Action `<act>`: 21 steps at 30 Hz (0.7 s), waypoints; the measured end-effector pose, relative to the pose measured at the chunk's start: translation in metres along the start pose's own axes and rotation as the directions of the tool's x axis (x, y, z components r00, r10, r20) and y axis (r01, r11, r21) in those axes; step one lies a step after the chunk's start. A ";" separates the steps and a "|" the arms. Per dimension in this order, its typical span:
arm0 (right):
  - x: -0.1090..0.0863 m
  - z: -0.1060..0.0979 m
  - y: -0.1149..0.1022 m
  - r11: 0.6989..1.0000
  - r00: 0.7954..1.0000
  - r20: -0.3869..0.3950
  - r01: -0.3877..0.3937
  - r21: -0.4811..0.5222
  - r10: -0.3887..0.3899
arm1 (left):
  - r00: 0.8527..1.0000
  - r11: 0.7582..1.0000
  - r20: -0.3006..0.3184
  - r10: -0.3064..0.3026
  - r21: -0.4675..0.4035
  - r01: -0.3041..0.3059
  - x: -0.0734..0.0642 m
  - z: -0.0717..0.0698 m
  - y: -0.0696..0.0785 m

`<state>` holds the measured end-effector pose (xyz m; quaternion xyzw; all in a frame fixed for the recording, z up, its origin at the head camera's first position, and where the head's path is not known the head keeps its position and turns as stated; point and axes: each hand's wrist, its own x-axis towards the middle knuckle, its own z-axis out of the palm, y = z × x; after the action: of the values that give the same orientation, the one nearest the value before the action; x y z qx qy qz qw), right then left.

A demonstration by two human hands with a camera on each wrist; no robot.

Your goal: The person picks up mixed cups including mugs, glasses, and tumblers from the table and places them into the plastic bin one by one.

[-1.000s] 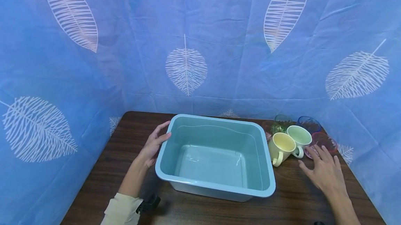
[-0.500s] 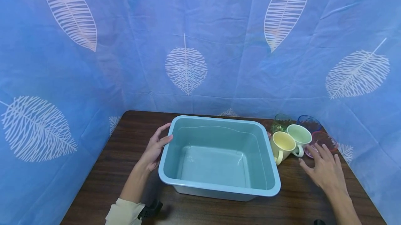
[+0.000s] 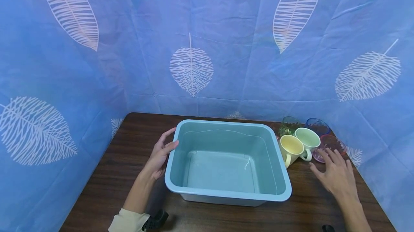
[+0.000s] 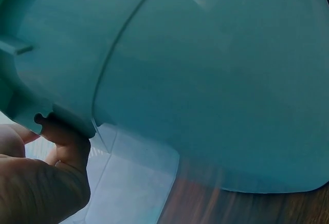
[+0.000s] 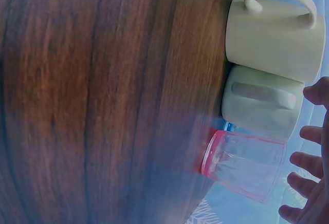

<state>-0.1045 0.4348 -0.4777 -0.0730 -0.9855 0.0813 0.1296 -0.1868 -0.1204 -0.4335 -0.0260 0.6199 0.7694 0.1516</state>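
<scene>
A light-blue rectangular plastic basin [image 3: 223,171] stands on the dark wooden table. My left hand [image 3: 159,156] holds its left rim, thumb over the edge; in the left wrist view, fingers [image 4: 67,142] curl up under the rim. Over at the right, my right hand [image 3: 337,174] hovers with spread fingers beside a group of cups. Nearest to it are a pink-red clear cup [image 5: 247,165] and a pale green mug [image 3: 308,139]. A yellow mug [image 3: 291,147] stands between the green mug and the basin's right rim, its handle toward me.
Behind the mugs are a green clear cup [image 3: 291,124] and a blue-rimmed clear cup [image 3: 318,127], near the table's back right corner. A blue leaf-print cloth [image 3: 226,74] hangs behind and at both sides. Bare wooden tabletop [image 3: 97,189] shows left of the basin.
The basin has shifted slightly to the right, toward the yellow mug, with my left hand on its rim. My right hand has stayed nearly still beside the cups.
</scene>
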 end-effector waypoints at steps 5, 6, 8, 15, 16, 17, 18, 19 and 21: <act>-0.001 0.003 -0.003 1.000 1.000 -0.009 0.005 0.019 -0.004 | 1.000 1.000 -0.008 0.002 -0.012 -0.002 -0.004 0.003 -0.001; -0.001 0.003 -0.003 1.000 1.000 -0.013 0.006 0.024 -0.006 | 1.000 1.000 -0.011 0.001 -0.014 -0.001 -0.005 0.004 -0.001; -0.001 0.004 -0.005 0.999 1.000 -0.021 0.010 0.032 -0.009 | 1.000 1.000 -0.016 -0.001 -0.019 0.001 -0.006 0.005 -0.002; 0.001 0.009 -0.009 0.998 0.999 -0.045 0.017 0.062 -0.015 | 1.000 1.000 -0.027 -0.004 -0.027 0.004 -0.007 0.007 -0.002; 0.001 0.010 -0.009 0.997 0.999 -0.045 0.016 0.069 -0.013 | 1.000 1.000 -0.026 -0.005 -0.031 0.004 -0.008 0.007 -0.002; 0.001 0.011 -0.010 0.997 0.999 -0.040 0.010 0.075 -0.007 | 1.000 0.999 -0.024 -0.006 -0.035 0.005 -0.008 0.007 -0.003; 0.001 0.011 -0.010 0.997 0.999 -0.040 0.006 0.082 -0.003 | 1.000 0.999 -0.021 -0.004 -0.039 0.004 -0.008 0.008 -0.003; 0.001 0.012 -0.010 0.996 0.999 -0.041 0.003 0.092 0.001 | 1.000 0.999 -0.019 -0.005 -0.041 0.004 -0.008 0.008 -0.003; 0.002 0.013 -0.011 0.993 0.999 -0.046 -0.005 0.119 0.011 | 1.000 0.999 -0.015 -0.004 -0.042 0.004 -0.008 0.008 -0.003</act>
<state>-0.1112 0.4220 -0.4881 -0.0709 -0.9754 0.1384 0.1563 -0.1768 -0.1139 -0.4327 -0.0362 0.6047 0.7818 0.1479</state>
